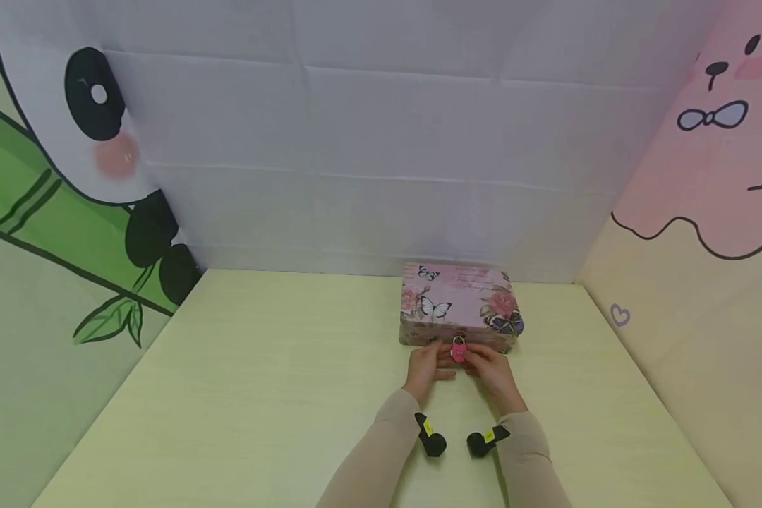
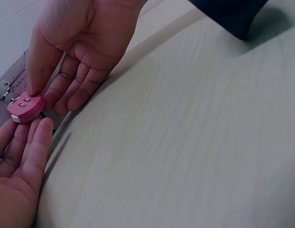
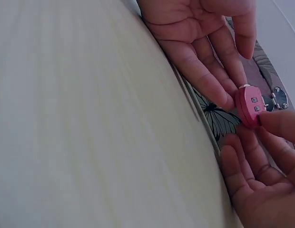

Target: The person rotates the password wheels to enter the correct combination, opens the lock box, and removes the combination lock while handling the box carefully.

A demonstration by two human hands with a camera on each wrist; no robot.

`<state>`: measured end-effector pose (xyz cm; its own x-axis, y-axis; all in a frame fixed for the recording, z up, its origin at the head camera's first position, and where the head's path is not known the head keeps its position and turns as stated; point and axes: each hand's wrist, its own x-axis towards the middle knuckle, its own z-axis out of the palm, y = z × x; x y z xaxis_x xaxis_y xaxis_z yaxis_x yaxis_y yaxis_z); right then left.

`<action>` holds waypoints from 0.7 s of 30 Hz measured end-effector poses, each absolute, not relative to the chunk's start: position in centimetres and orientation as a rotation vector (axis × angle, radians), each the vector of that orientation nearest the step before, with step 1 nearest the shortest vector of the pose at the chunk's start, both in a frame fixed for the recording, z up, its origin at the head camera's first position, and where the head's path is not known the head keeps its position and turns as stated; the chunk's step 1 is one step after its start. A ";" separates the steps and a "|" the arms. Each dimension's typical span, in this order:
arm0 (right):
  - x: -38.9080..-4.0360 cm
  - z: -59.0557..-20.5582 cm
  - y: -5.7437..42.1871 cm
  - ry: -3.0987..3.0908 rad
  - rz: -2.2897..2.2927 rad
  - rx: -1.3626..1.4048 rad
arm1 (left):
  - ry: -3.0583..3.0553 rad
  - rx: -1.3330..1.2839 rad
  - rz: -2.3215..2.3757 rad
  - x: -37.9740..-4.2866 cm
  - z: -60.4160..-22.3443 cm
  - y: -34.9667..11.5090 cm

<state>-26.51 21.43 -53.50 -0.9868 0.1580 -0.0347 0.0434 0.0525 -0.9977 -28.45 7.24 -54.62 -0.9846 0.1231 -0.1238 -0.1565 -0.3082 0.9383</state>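
A pink combination padlock (image 1: pixel 459 351) hangs by its shackle at the metal hasp (image 3: pixel 280 98) on the front of a floral box (image 1: pixel 460 296). Small number dials show on its face in both wrist views. My right hand (image 1: pixel 494 372) pinches the padlock between thumb and fingers; its thumb presses the face beside the dials. My left hand (image 1: pixel 424 368) reaches in from the other side, fingers extended, with a fingertip at the white button (image 3: pixel 244 86) on the padlock's side. The left thumb stands apart from the padlock. Whether the shackle is fully latched cannot be made out.
The box stands at the back of the pale yellow table (image 1: pixel 279 381), close to the white backdrop (image 1: pixel 355 141). Cartoon-printed side panels flank the table. Each wrist wears a black camera, such as the left one (image 1: pixel 433 443).
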 end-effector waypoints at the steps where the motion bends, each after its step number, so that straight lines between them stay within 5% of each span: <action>1: -26.5 -53.5 21.4 -2.226 2.078 -0.213 | 1.717 -0.043 2.408 -28.5 -54.7 7.2; 21: -26.4 -53.0 21.1 -2.230 2.032 -0.255 | 1.599 0.040 2.371 -28.7 -55.0 6.2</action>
